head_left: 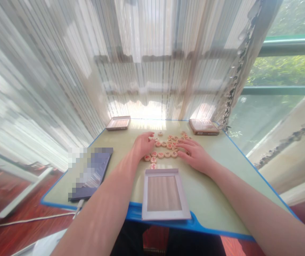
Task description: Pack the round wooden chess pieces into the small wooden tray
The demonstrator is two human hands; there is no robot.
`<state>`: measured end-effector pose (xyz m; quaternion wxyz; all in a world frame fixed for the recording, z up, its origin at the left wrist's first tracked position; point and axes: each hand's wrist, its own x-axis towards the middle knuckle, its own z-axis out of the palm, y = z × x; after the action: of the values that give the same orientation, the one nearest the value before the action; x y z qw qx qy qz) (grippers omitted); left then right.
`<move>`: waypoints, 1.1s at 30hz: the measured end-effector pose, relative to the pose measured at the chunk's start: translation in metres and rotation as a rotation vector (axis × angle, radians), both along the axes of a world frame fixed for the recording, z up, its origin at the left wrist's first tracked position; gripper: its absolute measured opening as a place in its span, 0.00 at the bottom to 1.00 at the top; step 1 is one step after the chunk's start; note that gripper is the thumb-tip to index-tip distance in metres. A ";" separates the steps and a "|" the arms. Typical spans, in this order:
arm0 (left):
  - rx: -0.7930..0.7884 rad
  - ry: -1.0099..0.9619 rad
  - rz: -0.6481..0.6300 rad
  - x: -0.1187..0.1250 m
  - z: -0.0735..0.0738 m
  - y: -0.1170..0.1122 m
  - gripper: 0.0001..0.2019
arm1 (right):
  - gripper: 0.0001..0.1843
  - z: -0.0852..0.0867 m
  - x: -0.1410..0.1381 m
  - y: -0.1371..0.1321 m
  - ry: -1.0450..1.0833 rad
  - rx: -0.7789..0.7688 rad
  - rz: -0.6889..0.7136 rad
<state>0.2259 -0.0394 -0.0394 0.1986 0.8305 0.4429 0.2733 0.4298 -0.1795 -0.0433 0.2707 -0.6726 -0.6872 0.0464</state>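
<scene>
Several round wooden chess pieces (165, 146) with red and dark characters lie in a loose pile in the middle of a pale green table (216, 192). My left hand (142, 144) rests at the pile's left side with fingers curled over a piece at its edge. My right hand (195, 153) lies flat on the pile's right side, fingers stretched out toward the pieces. Whether the left fingers grip a piece is hidden.
A shallow grey tray (164, 193) sits at the near table edge. A dark flat item (93, 174) lies at the left. A small tray (118, 123) and a brown box (203, 126) stand at the far corners. Sheer curtains hang behind; a window is at the right.
</scene>
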 end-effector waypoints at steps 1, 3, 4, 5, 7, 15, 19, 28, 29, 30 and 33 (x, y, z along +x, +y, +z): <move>0.008 -0.024 0.005 0.000 -0.001 0.001 0.21 | 0.20 0.001 0.000 0.000 0.013 0.012 -0.005; 0.018 -0.041 0.009 -0.001 -0.002 0.003 0.19 | 0.19 0.002 0.002 0.000 0.035 0.027 -0.014; 0.024 -0.035 0.009 -0.002 -0.002 0.003 0.19 | 0.19 0.003 0.003 0.000 0.046 0.031 -0.022; 0.030 -0.024 0.011 -0.003 -0.002 0.003 0.18 | 0.19 0.003 0.004 0.000 0.055 0.034 -0.029; 0.056 0.012 0.017 -0.004 -0.001 0.003 0.17 | 0.19 0.003 0.006 0.000 0.060 0.043 -0.034; 0.091 0.125 0.048 -0.004 0.000 0.004 0.17 | 0.17 0.003 0.015 0.002 0.058 0.063 -0.058; 0.081 0.125 0.045 -0.001 -0.005 0.008 0.17 | 0.15 0.004 0.019 0.004 0.053 0.100 -0.170; 0.207 0.177 0.001 -0.007 0.021 -0.009 0.14 | 0.16 0.013 0.027 0.000 0.023 0.032 -0.370; 0.167 0.208 -0.028 -0.010 0.029 -0.016 0.14 | 0.16 0.013 0.026 0.000 0.014 0.028 -0.368; 0.138 0.226 -0.080 -0.012 0.037 -0.023 0.15 | 0.16 0.013 0.026 0.000 0.005 0.022 -0.368; 0.064 0.212 -0.348 -0.015 0.050 -0.043 0.18 | 0.16 0.012 0.026 0.001 -0.013 -0.007 -0.381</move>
<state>0.2106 -0.0823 0.0110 0.1686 0.9246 0.3020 0.1599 0.4555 -0.1780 -0.0314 0.2679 -0.7916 -0.5491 -0.0076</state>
